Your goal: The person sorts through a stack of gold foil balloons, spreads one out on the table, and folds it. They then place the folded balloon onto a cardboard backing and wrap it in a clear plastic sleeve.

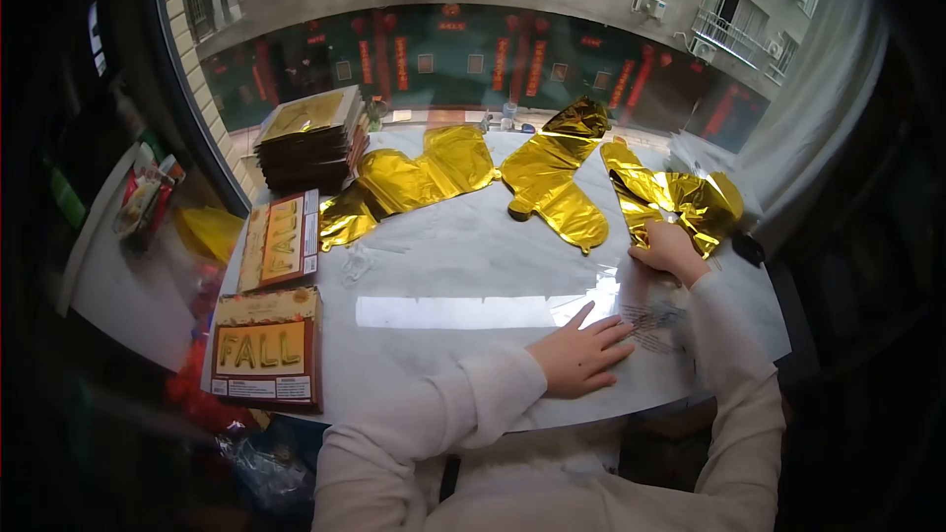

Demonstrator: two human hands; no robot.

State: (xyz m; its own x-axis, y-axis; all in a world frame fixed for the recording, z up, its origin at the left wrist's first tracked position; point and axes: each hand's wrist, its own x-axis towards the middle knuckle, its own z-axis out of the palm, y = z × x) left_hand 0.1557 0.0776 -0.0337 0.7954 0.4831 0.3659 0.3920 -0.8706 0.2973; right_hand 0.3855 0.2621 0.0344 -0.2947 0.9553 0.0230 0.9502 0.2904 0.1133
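My left hand [579, 355] lies flat on the white marbled table [443, 276], fingers spread, beside a clear plastic bag with printed text [655, 320]. At the right, my right hand [672, 251] has its fingers closed at the lower edge of a crumpled gold foil balloon [680, 199]. A second flat gold foil balloon [554, 187] lies in the middle, next to another gold foil piece [424, 172] stretching left. The fingertips of my right hand are partly hidden against the foil.
Packages labelled FALL [261, 350] lie at the table's left edge, with another FALL package [279, 241] behind them. A tall stack of packages [307, 143] stands at the back left. Clear plastic [690, 153] lies at the back right, near a curtain.
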